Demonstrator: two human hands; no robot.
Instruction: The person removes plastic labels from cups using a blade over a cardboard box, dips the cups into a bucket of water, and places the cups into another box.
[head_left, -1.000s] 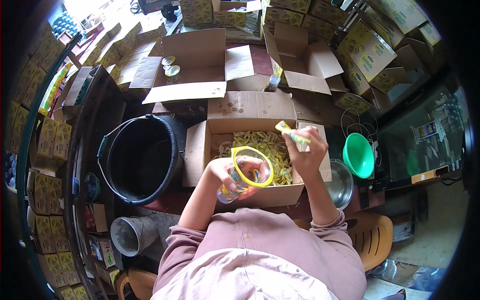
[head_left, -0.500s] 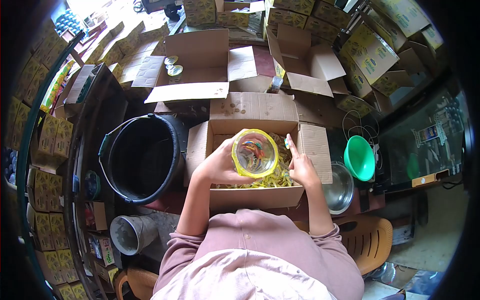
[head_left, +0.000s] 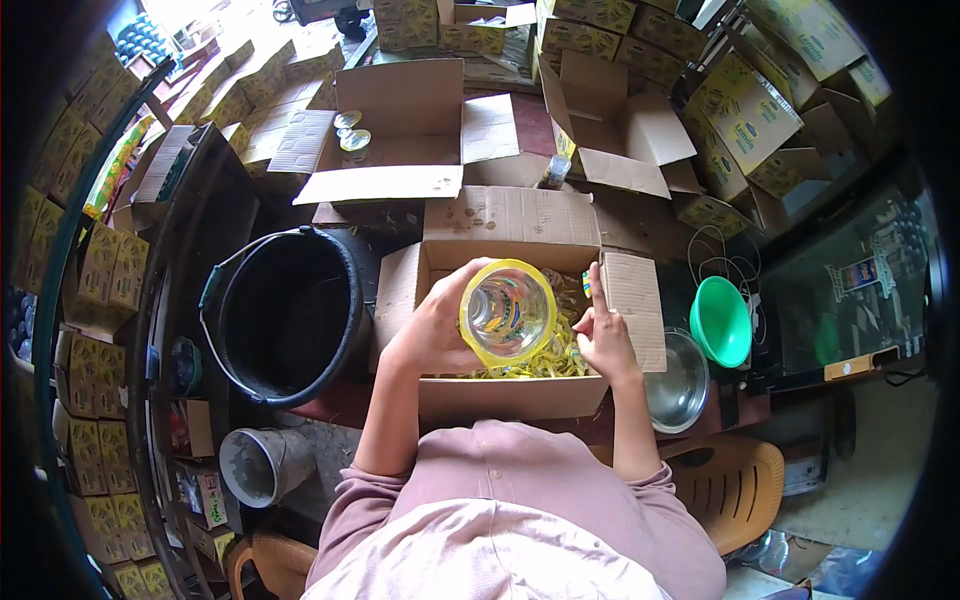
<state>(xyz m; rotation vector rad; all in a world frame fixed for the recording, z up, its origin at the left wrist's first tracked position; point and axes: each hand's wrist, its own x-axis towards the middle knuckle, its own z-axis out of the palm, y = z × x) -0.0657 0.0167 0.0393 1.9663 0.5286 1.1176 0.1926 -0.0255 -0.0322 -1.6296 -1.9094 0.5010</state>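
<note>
My left hand (head_left: 437, 325) is wrapped round a clear plastic jar (head_left: 508, 312) with a yellow rim. Its round end faces me, and coloured print shows through it. To the right, my right hand (head_left: 608, 338) has its index finger stretched up and the other fingers curled. A small blue, green and yellow sticker-like piece (head_left: 587, 284) is at that index finger, seemingly stuck to it. Both hands are over an open cardboard box (head_left: 510, 397) holding many small yellow wrapped pieces (head_left: 560, 358).
A black bucket (head_left: 228, 330) stands left of the box. On the right are a metal bowl (head_left: 690, 400) and a green bowl (head_left: 722, 322). Two open cartons (head_left: 400, 110) (head_left: 625, 130) stand behind, one holding yellow-lidded jars (head_left: 354, 141). A small bottle (head_left: 555, 172) sits between them.
My right hand has moved slightly, its index finger now pointing more upright and further right, with the small coloured piece moving along. The jar has turned slightly in my left hand.
</note>
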